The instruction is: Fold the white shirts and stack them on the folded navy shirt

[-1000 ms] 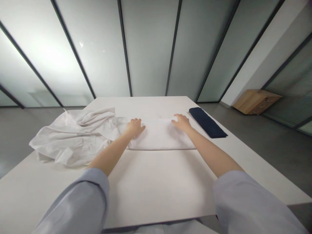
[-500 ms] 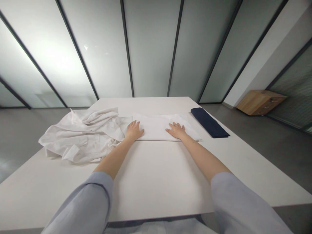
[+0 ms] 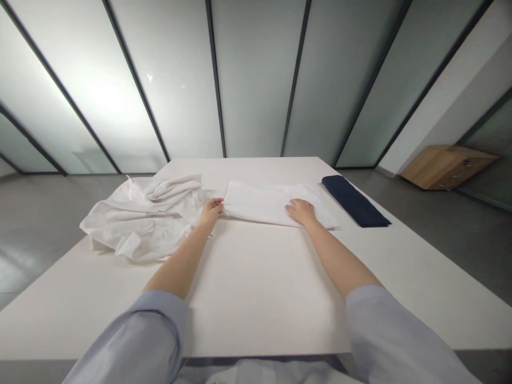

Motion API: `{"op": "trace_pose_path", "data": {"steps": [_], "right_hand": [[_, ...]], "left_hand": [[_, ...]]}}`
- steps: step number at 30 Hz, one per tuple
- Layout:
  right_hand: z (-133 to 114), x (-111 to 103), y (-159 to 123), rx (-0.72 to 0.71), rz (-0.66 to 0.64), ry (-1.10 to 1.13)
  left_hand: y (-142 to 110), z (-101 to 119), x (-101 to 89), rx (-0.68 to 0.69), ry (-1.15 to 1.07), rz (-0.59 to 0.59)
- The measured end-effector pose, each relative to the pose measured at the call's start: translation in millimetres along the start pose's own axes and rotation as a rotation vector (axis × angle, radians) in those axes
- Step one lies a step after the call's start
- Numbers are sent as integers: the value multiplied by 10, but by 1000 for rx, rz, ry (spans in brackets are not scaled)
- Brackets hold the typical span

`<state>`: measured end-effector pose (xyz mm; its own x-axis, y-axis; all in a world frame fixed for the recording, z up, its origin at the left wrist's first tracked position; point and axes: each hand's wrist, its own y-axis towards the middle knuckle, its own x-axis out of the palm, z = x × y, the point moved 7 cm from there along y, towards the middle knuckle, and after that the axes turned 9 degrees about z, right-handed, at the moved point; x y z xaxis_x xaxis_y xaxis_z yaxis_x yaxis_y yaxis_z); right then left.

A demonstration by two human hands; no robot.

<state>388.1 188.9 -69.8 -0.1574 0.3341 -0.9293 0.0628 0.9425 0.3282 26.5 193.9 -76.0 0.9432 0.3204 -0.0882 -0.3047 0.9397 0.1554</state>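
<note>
A white folded cloth (image 3: 260, 202) lies flat across the middle of the table, its exact kind not plain. At its left end my left hand (image 3: 212, 209) pinches the edge, fingers closed on the fabric and the edge slightly lifted. My right hand (image 3: 302, 212) rests palm down on the cloth's right part, fingers stretched out. To the left of my left hand spreads a crumpled heap of white fabric (image 3: 148, 218). A dark navy folded cloth (image 3: 354, 200) lies to the right, apart from both hands.
The white table (image 3: 264, 298) reaches from my body to its far edge. Behind it stands a frosted glass wall (image 3: 256, 80) with dark frames. A wooden cabinet (image 3: 436, 168) stands on the grey floor at the right.
My left hand has gone from lying flat on the white cloth to gripping its left edge. The right hand stays on the cloth. The view has shifted slightly.
</note>
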Motion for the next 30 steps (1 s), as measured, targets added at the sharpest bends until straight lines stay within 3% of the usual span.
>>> {"op": "trace_pose_path", "data": {"steps": [4, 7, 10, 13, 17, 20, 24, 28, 30], "right_hand": [[43, -51, -13, 28, 28, 10], [47, -58, -29, 29, 29, 16], [56, -54, -39, 37, 29, 22], [76, -53, -40, 46, 34, 38], [112, -62, -31, 66, 47, 61], [123, -61, -28, 83, 45, 69], [123, -56, -33, 88, 52, 69], [149, -79, -40, 90, 67, 65], [145, -121, -41, 93, 73, 59]], "left_hand": [[-105, 111, 90, 42, -24, -141], [-234, 162, 189, 146, 250, -245], [-314, 200, 263, 259, 469, -271], [-278, 260, 281, 316, 433, -241], [-98, 301, 92, 246, 241, -16], [-62, 295, -13, 231, 239, 100], [-97, 133, 21, 74, 332, 57], [-85, 66, 50, -84, 115, -27], [-64, 112, -18, -102, 111, 7]]}}
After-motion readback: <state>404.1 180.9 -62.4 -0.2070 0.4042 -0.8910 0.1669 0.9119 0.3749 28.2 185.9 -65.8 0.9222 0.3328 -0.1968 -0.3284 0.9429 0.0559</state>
